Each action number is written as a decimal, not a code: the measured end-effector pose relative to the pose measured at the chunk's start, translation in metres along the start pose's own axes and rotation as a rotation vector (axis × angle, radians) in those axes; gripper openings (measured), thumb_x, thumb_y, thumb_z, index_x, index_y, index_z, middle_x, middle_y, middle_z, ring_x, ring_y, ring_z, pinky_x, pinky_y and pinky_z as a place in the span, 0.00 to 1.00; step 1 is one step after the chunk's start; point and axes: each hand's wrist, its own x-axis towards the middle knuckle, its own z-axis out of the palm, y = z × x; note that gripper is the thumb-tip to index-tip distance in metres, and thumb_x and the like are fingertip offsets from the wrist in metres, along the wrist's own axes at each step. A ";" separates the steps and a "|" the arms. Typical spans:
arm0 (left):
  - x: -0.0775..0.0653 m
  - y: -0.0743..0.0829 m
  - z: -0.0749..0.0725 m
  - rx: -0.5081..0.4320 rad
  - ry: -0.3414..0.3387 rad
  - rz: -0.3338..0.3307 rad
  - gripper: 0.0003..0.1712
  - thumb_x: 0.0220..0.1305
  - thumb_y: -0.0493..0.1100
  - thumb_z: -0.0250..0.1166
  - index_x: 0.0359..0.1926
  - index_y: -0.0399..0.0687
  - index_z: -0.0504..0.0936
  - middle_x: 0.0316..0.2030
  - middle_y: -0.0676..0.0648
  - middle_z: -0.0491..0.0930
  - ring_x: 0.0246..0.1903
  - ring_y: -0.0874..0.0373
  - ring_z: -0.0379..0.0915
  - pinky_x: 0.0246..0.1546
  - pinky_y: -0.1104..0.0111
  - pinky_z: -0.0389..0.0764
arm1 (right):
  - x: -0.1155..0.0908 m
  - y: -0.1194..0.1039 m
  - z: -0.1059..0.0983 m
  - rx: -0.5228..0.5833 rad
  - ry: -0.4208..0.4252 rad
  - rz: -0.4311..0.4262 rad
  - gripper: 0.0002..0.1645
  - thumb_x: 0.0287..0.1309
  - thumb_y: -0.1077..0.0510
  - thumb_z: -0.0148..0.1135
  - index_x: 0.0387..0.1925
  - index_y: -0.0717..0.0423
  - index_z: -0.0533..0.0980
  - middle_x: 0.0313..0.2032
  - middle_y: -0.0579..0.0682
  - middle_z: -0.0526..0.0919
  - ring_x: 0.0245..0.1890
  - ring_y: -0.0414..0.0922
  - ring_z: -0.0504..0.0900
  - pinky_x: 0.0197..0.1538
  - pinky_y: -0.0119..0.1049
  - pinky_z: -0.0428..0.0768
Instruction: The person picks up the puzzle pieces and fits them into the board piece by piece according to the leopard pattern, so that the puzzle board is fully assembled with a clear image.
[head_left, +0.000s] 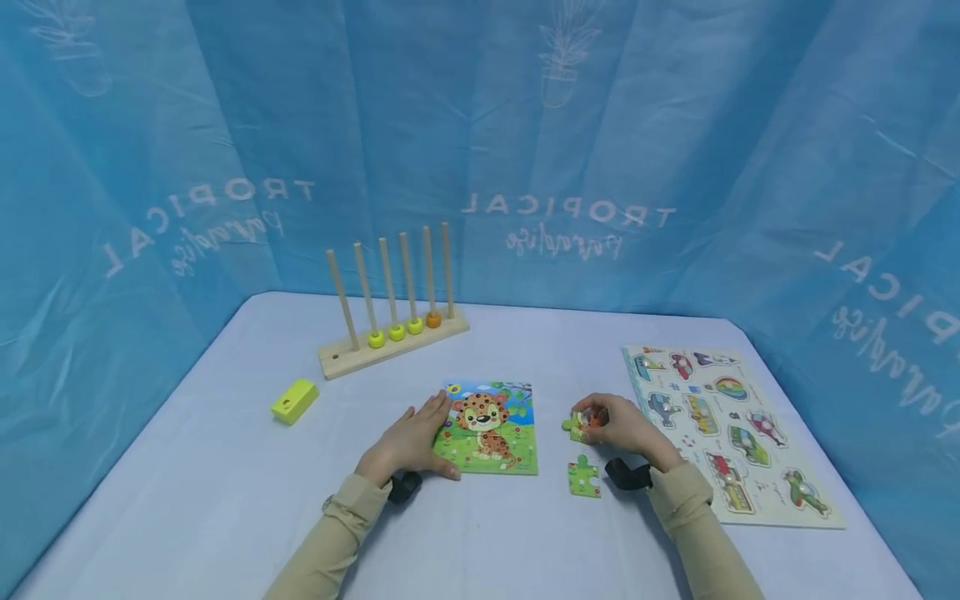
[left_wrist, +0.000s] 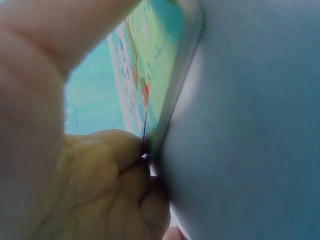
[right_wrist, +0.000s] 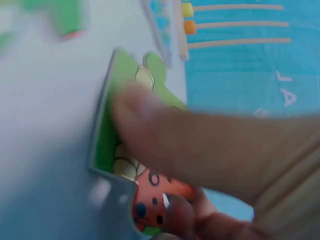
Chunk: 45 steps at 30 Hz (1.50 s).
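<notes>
A square leopard puzzle [head_left: 491, 429] lies on the white table, its picture facing up. My left hand [head_left: 411, 437] is spread along its left side, fingertips at the upper left and thumb near the lower left corner. In the left wrist view the fingers [left_wrist: 132, 150] meet the edge of the puzzle board [left_wrist: 162, 70]. To the right, my right hand [head_left: 618, 423] pinches a green and orange jigsaw piece [head_left: 577, 426]. Seen from the right wrist, the thumb [right_wrist: 145, 115] presses on the printed face of that piece [right_wrist: 150, 192]. A loose green jigsaw piece [head_left: 583, 478] lies just below.
A wooden bead rack [head_left: 397, 343] with upright pegs stands behind the puzzle, several pegs carrying a yellow or orange bead. At left lies a yellow block [head_left: 295, 402]. A knobbed picture board [head_left: 686, 454] lies beyond my right forearm. Blue curtains [head_left: 480, 150] surround the table.
</notes>
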 end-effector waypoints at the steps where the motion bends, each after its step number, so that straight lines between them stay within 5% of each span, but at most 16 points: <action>1: 0.001 0.000 0.001 0.000 0.000 0.000 0.68 0.44 0.61 0.76 0.75 0.37 0.47 0.77 0.39 0.41 0.76 0.44 0.39 0.76 0.48 0.44 | 0.003 -0.003 0.000 0.009 0.025 0.010 0.16 0.52 0.66 0.69 0.44 0.59 0.79 0.32 0.51 0.76 0.30 0.43 0.70 0.30 0.32 0.71; 6: 0.003 0.000 0.004 -0.001 -0.004 0.003 0.68 0.43 0.61 0.77 0.75 0.37 0.48 0.77 0.39 0.42 0.76 0.44 0.40 0.76 0.47 0.45 | 0.018 -0.024 0.006 0.071 0.079 -0.010 0.06 0.62 0.62 0.61 0.40 0.59 0.80 0.28 0.51 0.79 0.27 0.44 0.77 0.29 0.33 0.75; 13: 0.005 0.000 0.001 0.007 0.007 0.019 0.68 0.44 0.61 0.76 0.75 0.37 0.47 0.77 0.39 0.41 0.76 0.44 0.40 0.76 0.47 0.45 | 0.030 -0.064 0.034 0.182 -0.018 -0.102 0.09 0.63 0.58 0.62 0.43 0.58 0.80 0.28 0.53 0.83 0.26 0.44 0.78 0.29 0.35 0.77; 19: 0.003 0.001 -0.002 0.001 0.001 0.014 0.68 0.45 0.61 0.76 0.75 0.36 0.47 0.77 0.38 0.41 0.76 0.44 0.40 0.76 0.47 0.45 | 0.034 -0.083 0.065 0.170 -0.054 -0.112 0.08 0.60 0.58 0.65 0.41 0.55 0.81 0.29 0.49 0.84 0.27 0.39 0.79 0.32 0.33 0.79; 34: 0.003 -0.001 0.000 -0.006 0.003 0.012 0.68 0.45 0.61 0.76 0.75 0.36 0.47 0.76 0.38 0.41 0.76 0.43 0.40 0.76 0.46 0.45 | 0.035 -0.083 0.089 0.096 -0.062 -0.168 0.06 0.61 0.57 0.64 0.40 0.53 0.82 0.27 0.45 0.83 0.24 0.34 0.76 0.30 0.26 0.77; 45: 0.003 -0.004 0.002 -0.008 0.006 0.018 0.68 0.44 0.61 0.76 0.75 0.35 0.47 0.76 0.37 0.42 0.76 0.42 0.41 0.76 0.46 0.46 | 0.035 -0.079 0.092 -0.056 -0.058 -0.192 0.06 0.57 0.61 0.68 0.37 0.48 0.83 0.36 0.45 0.83 0.32 0.36 0.73 0.34 0.28 0.74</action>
